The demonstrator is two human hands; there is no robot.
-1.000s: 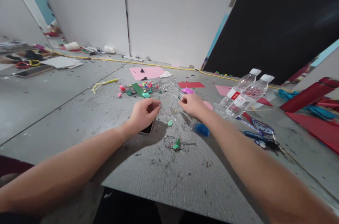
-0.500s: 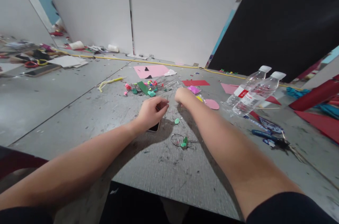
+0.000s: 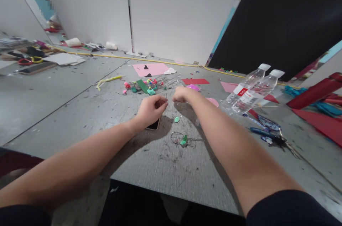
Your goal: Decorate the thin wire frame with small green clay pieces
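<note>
My left hand (image 3: 150, 111) is closed in a pinch over a dark phone (image 3: 154, 124) lying on the table. A thin wire (image 3: 166, 98) stands up at its fingertips. To its right, my right hand (image 3: 182, 94) hangs low with fingers curled; what they hold, if anything, I cannot make out. A small mint-green clay piece (image 3: 176, 119) lies below the hands. Nearer me is a twisted wire loop (image 3: 176, 138) with green clay leaves (image 3: 184, 139) on it. Beyond my hands lie a bundle of wires (image 3: 169, 82) and colourful clay bits (image 3: 151, 91).
Two clear bottles (image 3: 252, 92) stand at the right, near keys (image 3: 279, 140) and a red cylinder (image 3: 315, 92). Behind are pink paper (image 3: 150, 69) and red paper (image 3: 196, 81). Scissors (image 3: 30, 60) lie far left. White panels (image 3: 187, 15) close off the back.
The view has shifted slightly, so most things sit a little further left and higher. My right hand has moved slightly toward my left hand; the left stays pinched.
</note>
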